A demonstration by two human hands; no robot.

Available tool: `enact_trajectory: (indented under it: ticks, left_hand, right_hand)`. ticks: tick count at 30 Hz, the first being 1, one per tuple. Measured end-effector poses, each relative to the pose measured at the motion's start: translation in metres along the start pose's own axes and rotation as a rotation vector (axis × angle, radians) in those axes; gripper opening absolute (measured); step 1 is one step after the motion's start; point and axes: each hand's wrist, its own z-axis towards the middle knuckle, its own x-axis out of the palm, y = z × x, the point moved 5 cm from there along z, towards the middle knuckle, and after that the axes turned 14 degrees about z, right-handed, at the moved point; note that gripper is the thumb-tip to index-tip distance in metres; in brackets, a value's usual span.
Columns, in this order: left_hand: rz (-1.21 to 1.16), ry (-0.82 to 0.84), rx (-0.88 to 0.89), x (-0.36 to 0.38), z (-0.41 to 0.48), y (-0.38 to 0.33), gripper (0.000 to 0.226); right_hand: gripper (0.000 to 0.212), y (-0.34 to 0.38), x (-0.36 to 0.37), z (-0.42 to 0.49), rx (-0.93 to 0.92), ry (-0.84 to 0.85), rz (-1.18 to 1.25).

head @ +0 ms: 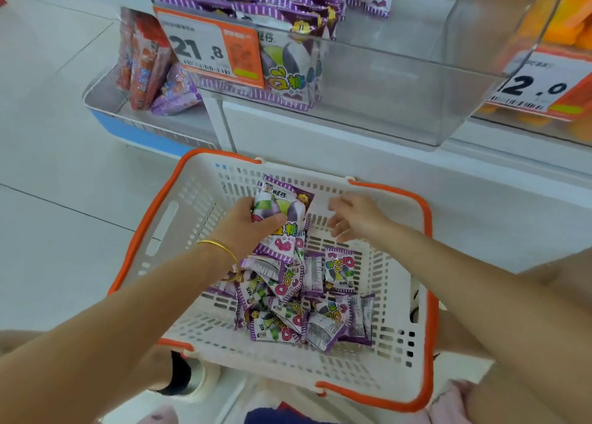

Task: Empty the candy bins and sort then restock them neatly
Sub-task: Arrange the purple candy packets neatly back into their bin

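Many purple packets (298, 305) lay loose in basket (192, 199) below left hand (246, 225), which gripped some; right hand (355, 218) beside, fingers relaxed, empty. Bin (400, 96) above hands part-filled; restocking looked unfinished.

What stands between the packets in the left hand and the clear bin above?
Nothing visible in the open air between the held packets in the left hand and the clear bin. Only the bin's own front wall with its price tag faces them.
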Motion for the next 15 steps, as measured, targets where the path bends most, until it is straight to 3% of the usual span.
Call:
enact_trajectory:
  ticks: [2,4,9,12,15]
  left_hand:
    - [0.005,0.004,-0.016,0.001,0.002,0.006,0.019]
    - [0.021,0.021,-0.032,0.006,0.002,0.011,0.019]
    - [0.018,0.054,-0.091,0.014,0.002,0.024,0.021]
    - [-0.006,0.067,-0.125,0.014,0.008,0.031,0.018]
    - [-0.012,0.057,-0.152,0.013,0.010,0.034,0.036]
  right_hand:
    - [0.033,-0.042,-0.021,0.026,-0.019,-0.057,-0.456]
    - [0.047,-0.087,-0.030,0.048,0.006,0.022,-0.823]
    - [0.071,-0.143,-0.027,0.077,0.040,0.124,-1.154]
    - [0.056,-0.155,-0.018,0.079,0.008,0.079,-1.293]
    - [0.011,-0.157,-0.014,0.082,0.034,0.082,-1.225]
